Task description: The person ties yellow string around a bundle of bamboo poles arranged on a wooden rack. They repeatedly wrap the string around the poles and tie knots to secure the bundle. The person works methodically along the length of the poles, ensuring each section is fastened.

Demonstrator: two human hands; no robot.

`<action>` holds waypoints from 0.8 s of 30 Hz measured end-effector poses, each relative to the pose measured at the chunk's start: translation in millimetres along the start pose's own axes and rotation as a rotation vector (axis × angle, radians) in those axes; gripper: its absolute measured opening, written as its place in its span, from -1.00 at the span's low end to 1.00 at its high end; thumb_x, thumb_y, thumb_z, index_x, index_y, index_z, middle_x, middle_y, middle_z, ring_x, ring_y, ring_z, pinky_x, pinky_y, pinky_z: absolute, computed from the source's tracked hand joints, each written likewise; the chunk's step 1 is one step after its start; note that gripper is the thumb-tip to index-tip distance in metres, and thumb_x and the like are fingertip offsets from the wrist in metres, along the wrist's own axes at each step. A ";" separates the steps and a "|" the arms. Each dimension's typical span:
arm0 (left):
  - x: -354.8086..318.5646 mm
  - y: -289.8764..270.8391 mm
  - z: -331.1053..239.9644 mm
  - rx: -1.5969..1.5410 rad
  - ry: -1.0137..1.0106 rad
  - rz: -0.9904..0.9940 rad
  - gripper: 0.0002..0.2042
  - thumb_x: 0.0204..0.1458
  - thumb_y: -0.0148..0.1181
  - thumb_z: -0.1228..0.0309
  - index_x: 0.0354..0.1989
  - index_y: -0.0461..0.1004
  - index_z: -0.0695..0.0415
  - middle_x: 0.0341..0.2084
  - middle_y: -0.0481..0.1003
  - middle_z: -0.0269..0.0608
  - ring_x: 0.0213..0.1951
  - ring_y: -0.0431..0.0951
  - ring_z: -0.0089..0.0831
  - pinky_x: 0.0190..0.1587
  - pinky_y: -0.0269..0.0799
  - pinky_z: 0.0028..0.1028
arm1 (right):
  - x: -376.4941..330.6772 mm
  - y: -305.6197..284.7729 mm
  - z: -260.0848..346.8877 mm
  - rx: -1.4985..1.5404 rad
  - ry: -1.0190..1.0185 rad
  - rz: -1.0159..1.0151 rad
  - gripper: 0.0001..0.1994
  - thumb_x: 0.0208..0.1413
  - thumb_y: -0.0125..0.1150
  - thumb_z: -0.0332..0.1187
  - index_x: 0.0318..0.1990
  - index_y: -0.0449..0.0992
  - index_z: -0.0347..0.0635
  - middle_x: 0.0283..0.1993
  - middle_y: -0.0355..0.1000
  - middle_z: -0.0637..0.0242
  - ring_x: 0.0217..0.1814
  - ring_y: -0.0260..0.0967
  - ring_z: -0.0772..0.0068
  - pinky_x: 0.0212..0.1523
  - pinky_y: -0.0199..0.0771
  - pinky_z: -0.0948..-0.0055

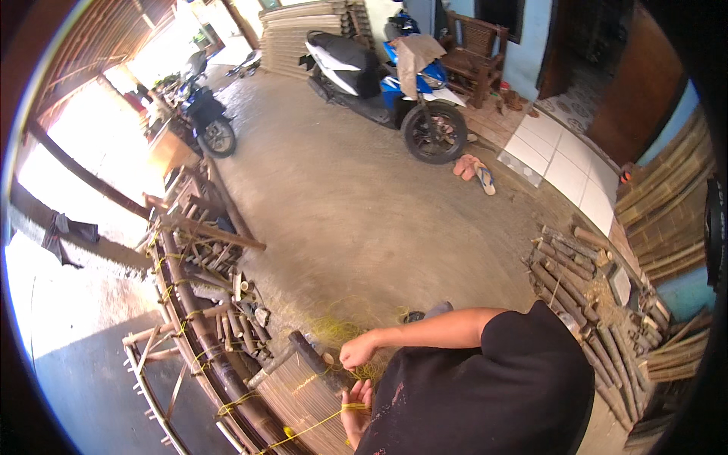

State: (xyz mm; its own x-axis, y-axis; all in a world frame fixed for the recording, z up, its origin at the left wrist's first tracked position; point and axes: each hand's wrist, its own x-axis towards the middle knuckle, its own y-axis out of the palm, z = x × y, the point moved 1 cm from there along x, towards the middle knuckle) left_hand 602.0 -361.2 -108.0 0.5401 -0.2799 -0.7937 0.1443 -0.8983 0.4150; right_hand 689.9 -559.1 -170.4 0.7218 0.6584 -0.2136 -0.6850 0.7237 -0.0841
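My left hand (356,407) is low in the picture, palm turned up and fingers partly curled, with yellow cord (327,421) looped round it. From there the cord runs taut toward the lower left. Just above, my right hand (359,351) is closed in a fist; what it grips, if anything, is hidden. A tangle of yellow cord (339,329) lies behind and beside the right hand. Left of both hands is a panel of thin brown slats (292,396), crossed by yellow stitching. A short dark wooden bar (307,351) lies at its far edge.
A bamboo frame (186,322) tied with yellow cord stands along the left. Cut bamboo pieces (565,265) are stacked at right. A white and blue scooter (383,80), another motorbike (203,114) and sandals (475,173) are farther off on the concrete floor (356,220).
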 end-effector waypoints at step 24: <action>-79.8 -15.3 -61.4 -0.233 0.734 -0.059 -0.40 0.32 -0.21 0.12 0.44 -0.22 0.00 0.35 -0.01 0.22 0.00 0.51 -0.05 -0.13 0.56 -0.26 | 52.8 -5.7 118.2 -0.125 0.043 1.029 -0.75 0.24 0.02 -0.21 -0.26 0.52 -0.21 -0.38 0.42 0.39 -0.34 0.28 0.57 -0.36 0.36 0.43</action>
State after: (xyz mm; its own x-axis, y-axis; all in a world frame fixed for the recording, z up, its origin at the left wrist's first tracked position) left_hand 607.6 -304.3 -23.7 0.9258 0.1353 -0.3529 0.3166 -0.7876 0.5287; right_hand 743.6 -503.9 -66.1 -0.2210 0.9360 -0.2739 -0.9753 -0.2132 0.0586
